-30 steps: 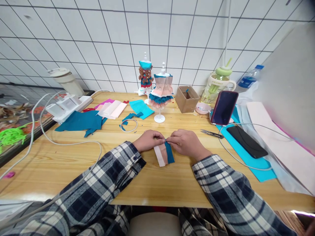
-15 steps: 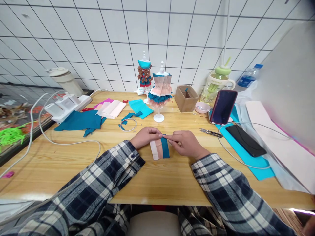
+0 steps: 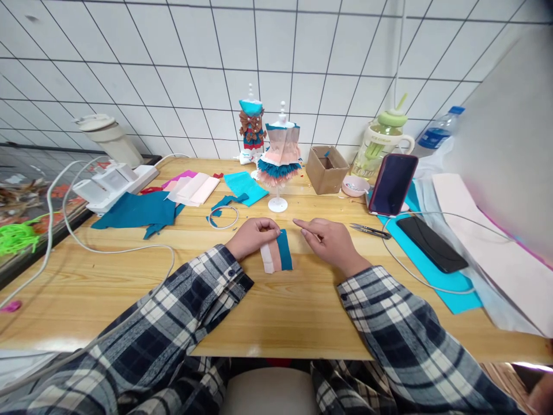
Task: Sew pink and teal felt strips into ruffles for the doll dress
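A small panel of crepe paper (image 3: 274, 258) with pale pink, peach and teal strips hangs from my left hand (image 3: 253, 237). Thumb and fingers pinch its upper edge. My right hand (image 3: 332, 245) is a short way to the right of the panel, not touching it; its index finger is stretched out, the other fingers are curled, and nothing shows in them. Behind both hands stands a white mini dress form (image 3: 277, 204) wearing a peach paper bodice (image 3: 283, 141) with a ruffled teal and peach skirt (image 3: 280, 169).
Teal paper (image 3: 138, 210), pale pink paper (image 3: 199, 189) and a coiled white cable (image 3: 223, 226) lie left. A second dressed form (image 3: 252, 124) and a cardboard box (image 3: 327, 172) stand behind. Thread snips (image 3: 370, 231), a propped phone (image 3: 394, 184) and a black phone (image 3: 431, 244) are right.
My right hand has come away from the panel's top edge and moved slightly right. My left hand still pinches the panel, which has shifted a little left.
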Demonstrator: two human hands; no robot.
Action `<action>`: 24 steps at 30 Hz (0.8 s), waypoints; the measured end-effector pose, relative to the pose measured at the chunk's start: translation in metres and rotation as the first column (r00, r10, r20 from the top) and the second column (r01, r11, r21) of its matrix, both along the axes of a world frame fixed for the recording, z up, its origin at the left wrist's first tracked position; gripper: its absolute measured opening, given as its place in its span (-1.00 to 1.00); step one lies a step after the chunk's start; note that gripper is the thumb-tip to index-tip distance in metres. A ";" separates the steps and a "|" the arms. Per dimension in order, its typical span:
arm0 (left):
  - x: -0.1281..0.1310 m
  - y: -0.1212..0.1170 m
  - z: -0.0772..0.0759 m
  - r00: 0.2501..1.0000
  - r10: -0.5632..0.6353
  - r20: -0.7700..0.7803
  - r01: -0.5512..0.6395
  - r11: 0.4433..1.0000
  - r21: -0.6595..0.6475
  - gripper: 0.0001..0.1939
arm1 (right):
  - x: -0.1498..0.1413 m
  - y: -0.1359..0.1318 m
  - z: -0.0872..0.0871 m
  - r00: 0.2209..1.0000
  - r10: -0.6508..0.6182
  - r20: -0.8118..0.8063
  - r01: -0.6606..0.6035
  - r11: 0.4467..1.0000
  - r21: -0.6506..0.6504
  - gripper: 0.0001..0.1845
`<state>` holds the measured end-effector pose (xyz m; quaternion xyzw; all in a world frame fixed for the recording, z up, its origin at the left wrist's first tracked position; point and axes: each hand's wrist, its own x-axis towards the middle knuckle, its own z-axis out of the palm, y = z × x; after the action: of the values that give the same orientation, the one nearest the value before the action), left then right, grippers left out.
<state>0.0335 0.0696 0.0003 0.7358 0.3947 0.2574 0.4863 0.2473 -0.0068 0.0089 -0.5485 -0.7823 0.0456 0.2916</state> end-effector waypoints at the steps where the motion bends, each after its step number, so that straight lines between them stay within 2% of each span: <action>1: 0.000 -0.001 0.000 0.999 -0.029 -0.031 0.030 0.999 0.029 -0.72 | 0.000 0.001 0.000 0.998 -0.013 -0.058 0.011 1.000 -0.028 -0.61; 5: 0.004 -0.005 0.002 0.985 -0.138 -0.102 0.148 0.983 0.106 -0.71 | -0.008 0.006 -0.005 0.958 -0.034 -0.284 -0.048 0.960 -0.276 -0.62; 9: 0.007 -0.009 0.000 0.977 -0.154 -0.145 0.171 0.980 0.107 -0.72 | -0.013 0.008 -0.011 0.935 -0.065 -0.349 -0.096 0.900 -0.425 -0.78; 17: 0.007 -0.009 -0.004 0.952 -0.160 -0.259 0.218 0.952 0.214 -0.76 | -0.012 0.010 -0.018 0.936 -0.093 -0.340 -0.079 0.883 -0.462 -0.82; 24: -0.002 0.000 0.003 0.892 -0.149 -0.427 0.338 0.846 0.412 -0.74 | -0.005 0.014 -0.024 0.956 -0.111 -0.273 -0.026 0.891 -0.453 -0.88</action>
<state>0.0318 0.0693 0.0028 0.9127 0.3067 0.1344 0.2342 0.2420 0.0067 -0.0150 -0.6054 -0.6864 0.2999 0.2690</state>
